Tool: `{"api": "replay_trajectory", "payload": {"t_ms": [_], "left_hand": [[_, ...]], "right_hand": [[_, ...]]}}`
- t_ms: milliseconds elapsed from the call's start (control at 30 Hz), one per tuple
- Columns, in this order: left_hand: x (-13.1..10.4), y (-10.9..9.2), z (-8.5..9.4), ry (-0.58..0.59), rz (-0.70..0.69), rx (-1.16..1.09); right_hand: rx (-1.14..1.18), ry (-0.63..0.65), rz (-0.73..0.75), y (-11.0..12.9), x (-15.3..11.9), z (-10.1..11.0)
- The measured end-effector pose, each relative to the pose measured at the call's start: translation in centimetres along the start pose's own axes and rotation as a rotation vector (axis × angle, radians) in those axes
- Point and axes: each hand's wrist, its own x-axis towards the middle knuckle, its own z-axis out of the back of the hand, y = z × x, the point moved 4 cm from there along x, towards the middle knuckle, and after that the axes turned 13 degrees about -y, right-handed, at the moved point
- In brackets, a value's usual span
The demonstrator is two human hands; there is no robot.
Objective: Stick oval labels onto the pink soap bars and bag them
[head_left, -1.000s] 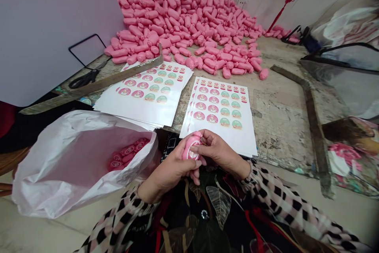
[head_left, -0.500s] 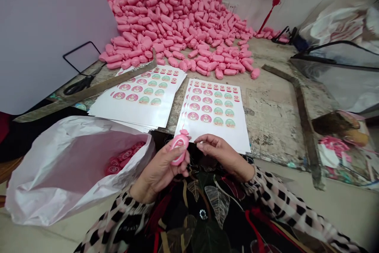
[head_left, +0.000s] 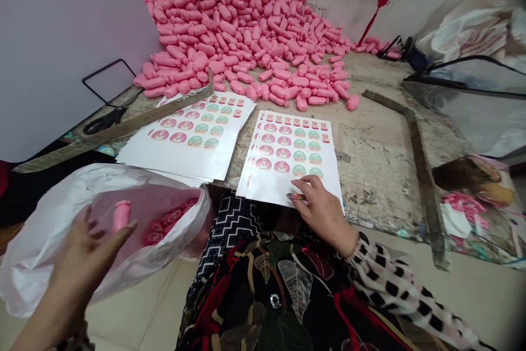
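At the mouth of a white plastic bag (head_left: 53,197), my left hand (head_left: 82,247) is spread, thumb and fingers apart. A pink sausage-shaped packet (head_left: 122,215) appears loose in the air by the thumb. Inside the bag lie several labelled pink packets (head_left: 164,225). Over the lower part of the right-hand sticker sheet (head_left: 267,186), my right hand (head_left: 318,206) pinches a small sticker (head_left: 296,196) between thumb and finger; its print is too small to read. Pink and green rounded stickers, with small red ones along the top, cover the upper sheet.
A big heap of pink packets (head_left: 230,28) fills the table's back. Another stack of sticker sheets (head_left: 176,156) lies left under a metal bar (head_left: 135,120), near black scissors (head_left: 104,120). A second angled bar (head_left: 421,170) lies right, beside scraps (head_left: 460,211).
My left hand has moved left from in front of me to the bag and opened, letting go of the pink packet. My right hand has shifted over the sheet and now pinches a sticker.
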Motion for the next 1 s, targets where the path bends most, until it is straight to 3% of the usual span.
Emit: {"api": "replay_trajectory", "payload": {"t_ms": [100, 200, 367, 533, 667, 767, 867, 1000], "left_hand": [[0.6, 0.1, 0.3, -0.114, -0.247, 0.231], [-1.1, -0.8, -1.9, 0.014, -0.225, 0.094], [-5.7, -3.7, -7.4, 0.349, -0.137, -0.154], [-9.3, -4.0, -12.5, 0.729, -0.017, -0.156], [-11.6, -4.6, -14.6, 0.936, 0.064, -0.138], [-12.9, -5.9, -15.7, 1.044, 0.117, -0.245], [-14.3, -7.7, -17.1, 1.09, 0.125, -0.405], [-15.1, -9.4, -19.1, 0.9, 0.06, -0.405]], "right_hand": [[-0.08, 0.036, -0.007, -0.1, -0.3, -0.5], [-0.148, 0.084, 0.031, 0.0, -0.8, -1.1], [-0.209, 0.169, 0.149, 0.4, -1.8, -1.9], [-0.209, 0.213, 0.202, 0.3, -2.7, -1.6], [-0.126, 0.167, 0.197, 0.2, -2.7, -1.0], [-0.041, 0.076, 0.178, 0.3, -2.5, -0.6], [-0.012, 0.031, 0.203, 0.9, -2.5, -0.5], [0.029, 0.044, 0.264, 2.0, -2.9, -0.7]]}}
